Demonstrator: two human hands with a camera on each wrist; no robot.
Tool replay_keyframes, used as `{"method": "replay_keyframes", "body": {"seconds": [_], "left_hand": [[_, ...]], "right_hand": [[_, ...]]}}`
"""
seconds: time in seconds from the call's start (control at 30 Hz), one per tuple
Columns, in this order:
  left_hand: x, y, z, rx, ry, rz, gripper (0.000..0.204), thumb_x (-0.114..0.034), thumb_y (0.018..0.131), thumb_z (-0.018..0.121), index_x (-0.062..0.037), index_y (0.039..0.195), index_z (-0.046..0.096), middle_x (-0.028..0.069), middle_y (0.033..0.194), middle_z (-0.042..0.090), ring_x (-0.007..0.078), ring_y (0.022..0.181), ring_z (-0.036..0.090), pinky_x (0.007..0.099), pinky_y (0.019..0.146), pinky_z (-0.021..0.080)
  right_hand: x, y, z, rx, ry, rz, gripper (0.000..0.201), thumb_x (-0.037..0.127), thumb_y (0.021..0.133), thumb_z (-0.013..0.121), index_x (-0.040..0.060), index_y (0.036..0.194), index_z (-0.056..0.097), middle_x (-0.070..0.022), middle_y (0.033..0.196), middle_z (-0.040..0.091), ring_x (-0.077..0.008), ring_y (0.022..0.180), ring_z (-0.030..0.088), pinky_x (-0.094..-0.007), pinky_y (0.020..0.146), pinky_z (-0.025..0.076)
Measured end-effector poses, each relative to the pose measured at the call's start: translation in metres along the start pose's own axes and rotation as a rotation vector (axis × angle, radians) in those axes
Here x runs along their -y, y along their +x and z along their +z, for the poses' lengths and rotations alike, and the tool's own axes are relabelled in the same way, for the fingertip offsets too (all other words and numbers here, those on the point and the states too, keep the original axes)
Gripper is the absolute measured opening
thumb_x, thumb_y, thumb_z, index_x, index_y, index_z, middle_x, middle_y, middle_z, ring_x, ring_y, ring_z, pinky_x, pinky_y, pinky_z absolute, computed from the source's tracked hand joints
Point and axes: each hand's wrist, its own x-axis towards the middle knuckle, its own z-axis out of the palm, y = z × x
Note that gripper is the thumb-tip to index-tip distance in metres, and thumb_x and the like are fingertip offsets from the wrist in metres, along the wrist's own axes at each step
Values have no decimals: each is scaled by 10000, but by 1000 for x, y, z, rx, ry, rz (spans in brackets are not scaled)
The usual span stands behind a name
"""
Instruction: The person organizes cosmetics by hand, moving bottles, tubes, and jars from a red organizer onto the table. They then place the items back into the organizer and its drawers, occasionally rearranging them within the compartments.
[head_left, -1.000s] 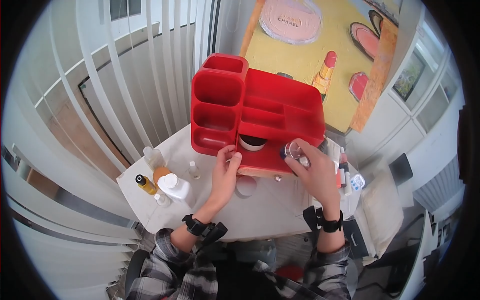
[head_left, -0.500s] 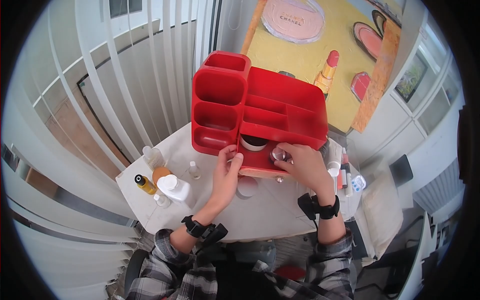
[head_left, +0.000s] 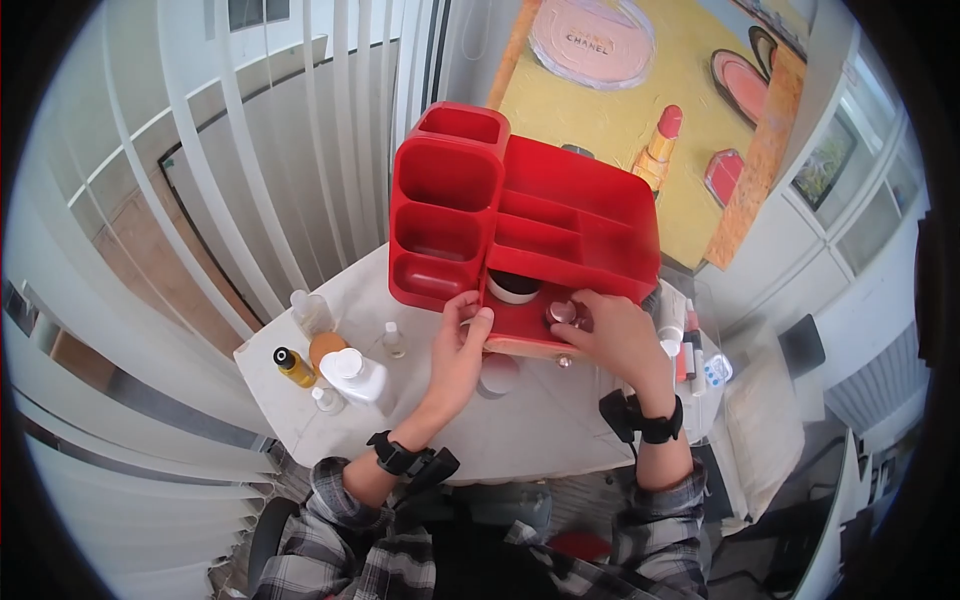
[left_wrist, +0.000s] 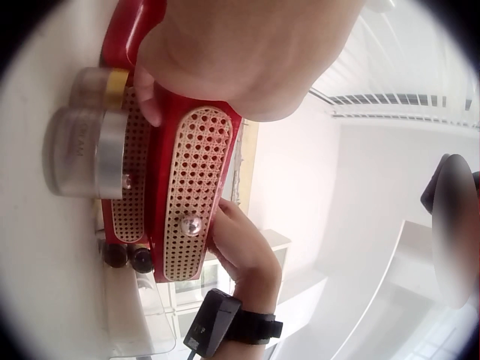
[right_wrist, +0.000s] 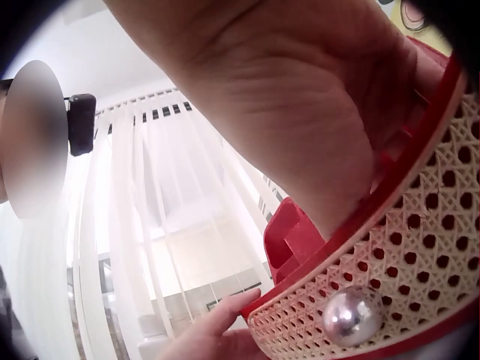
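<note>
A red organizer [head_left: 448, 230] stands on the table with its upper drawer pulled out; the drawer front [left_wrist: 199, 187] has woven cane and a round metal knob [right_wrist: 352, 316]. My left hand [head_left: 458, 355] grips the drawer's left edge, thumb on the near side. Inside the drawer, my right hand [head_left: 625, 340] holds a small round jar [head_left: 561, 313] between thumb and fingers. A white jar with a dark lid [head_left: 513, 287] sits in the drawer at its back left. The right fingertips are hidden in the right wrist view.
Left on the table [head_left: 520, 440] stand a white bottle [head_left: 355, 375], a yellow bottle with a black cap [head_left: 294, 367] and small clear bottles. Tubes [head_left: 672, 318] lie right of the organizer. Two jars [left_wrist: 75, 154] stand before the lower drawer.
My right hand has moved left and lowered the small jar into the drawer. My left hand keeps its grip on the drawer edge.
</note>
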Motion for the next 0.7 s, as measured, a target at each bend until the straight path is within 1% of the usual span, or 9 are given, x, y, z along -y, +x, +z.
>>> {"method": "replay_keyframes", "body": {"seconds": [0.03, 0.1, 0.2, 0.3, 0.43, 0.5, 0.53, 0.6, 0.7], "left_hand": [[0, 0, 0, -5, -1, 1, 470, -313, 1060, 593, -20, 1408, 472, 95, 1236, 553, 143, 1007, 595, 293, 817, 527], [2, 0, 0, -2, 8, 9, 473, -318, 1060, 592, -18, 1406, 475, 94, 1234, 559, 140, 995, 597, 290, 813, 524], [7, 2, 0, -24, 48, 33, 477, -325, 1061, 590, -16, 1405, 475, 94, 1232, 565, 138, 984, 597, 285, 813, 519], [3, 0, 1, -15, 21, 25, 478, -329, 1060, 590, -15, 1402, 480, 94, 1223, 569, 139, 985, 597, 284, 820, 515], [2, 0, 0, -12, 33, 28, 475, -326, 1057, 593, -17, 1401, 484, 94, 1221, 569, 140, 985, 598, 283, 824, 514], [3, 1, 0, -9, 33, 29, 473, -325, 1057, 594, -19, 1400, 486, 93, 1220, 569, 140, 984, 596, 283, 823, 513], [3, 1, 0, -10, 33, 30, 473, -325, 1057, 594, -19, 1400, 486, 93, 1220, 569, 140, 984, 596, 283, 823, 513], [1, 0, 0, -18, 52, 14, 468, -322, 1059, 592, -20, 1400, 487, 93, 1219, 569, 140, 986, 595, 281, 821, 512], [3, 0, 1, -22, 36, 21, 466, -320, 1061, 589, -19, 1400, 483, 92, 1227, 565, 142, 997, 592, 280, 823, 512]], "right_hand": [[0, -5, -2, 2, 0, -4, 356, 347, 853, 770, 54, 1045, 710, -121, 840, 743, -323, 825, 732, -430, 737, 574], [1, -16, -6, -120, 34, 11, 418, 339, 862, 766, 11, 1109, 692, -158, 839, 725, -344, 821, 721, -432, 753, 566], [0, -22, -10, -100, 176, 63, 440, 303, 870, 761, -17, 1159, 672, -188, 876, 722, -358, 839, 713, -433, 767, 556], [-2, -20, -6, -99, 272, 19, 423, 255, 871, 762, -36, 1162, 663, -202, 892, 722, -364, 840, 706, -428, 783, 551], [-2, -15, 1, -127, 329, 41, 382, 212, 884, 751, -47, 1149, 656, -219, 945, 721, -363, 845, 703, -424, 800, 551], [-4, -14, 9, -234, 351, 15, 325, 175, 900, 737, -41, 1128, 656, -221, 1008, 718, -359, 855, 707, -420, 807, 551], [-3, -15, 9, -234, 352, 14, 325, 175, 900, 737, -41, 1128, 656, -221, 1008, 718, -359, 855, 707, -420, 807, 551], [3, -19, 7, -208, 394, 86, 282, 168, 913, 729, -27, 1103, 658, -220, 1055, 713, -348, 857, 718, -414, 788, 558], [13, -32, 7, -264, 408, 53, 249, 163, 925, 720, -15, 1088, 659, -205, 1032, 712, -334, 835, 725, -407, 758, 564]]}}
